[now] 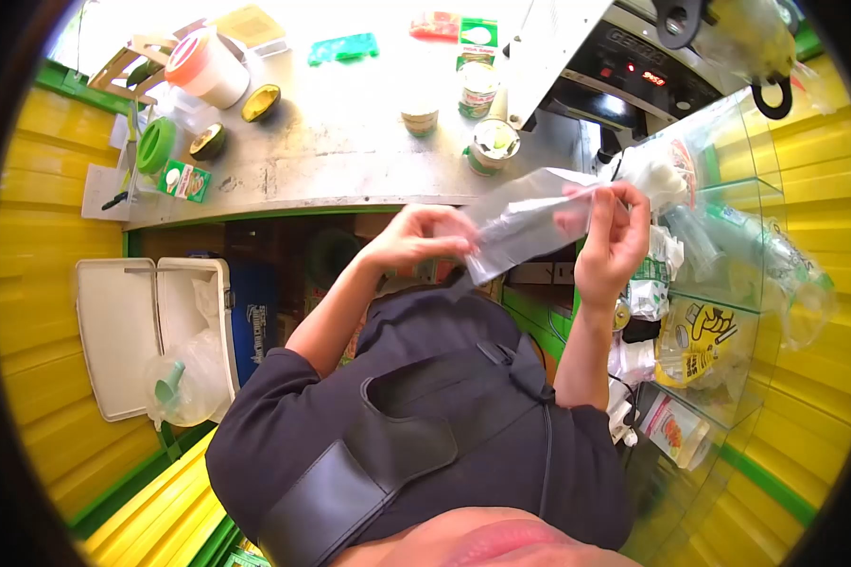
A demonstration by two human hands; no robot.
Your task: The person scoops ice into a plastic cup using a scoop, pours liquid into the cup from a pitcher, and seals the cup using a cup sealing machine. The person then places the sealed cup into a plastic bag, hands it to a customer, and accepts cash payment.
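Lower left: white cooler (193,302). Upper left, on desk (340,142): green-lidded jar (158,145), avocado half (261,102). Centre: left hand (424,236) pinching one end of clear plastic bag (525,225), which spans between hands by desk's front edge. Right of centre: right hand (611,236) pinching bag's other end, thumb against fingers. Upper right: machine with red digits (624,71).

– What lies at the left of the tabletop (350,175)?
– A bucket (208,74), with two avocado halves (261,106) nearer the front edge.
– And right?
– Cans (494,146), then a machine (638,80) further right.
– Off the tabletop?
– A cooler (180,312) lower left, shelves (733,180) right.
– And the bag (520,231)?
– Between left fingers (452,231) and right fingers (616,217), the cans beyond it.
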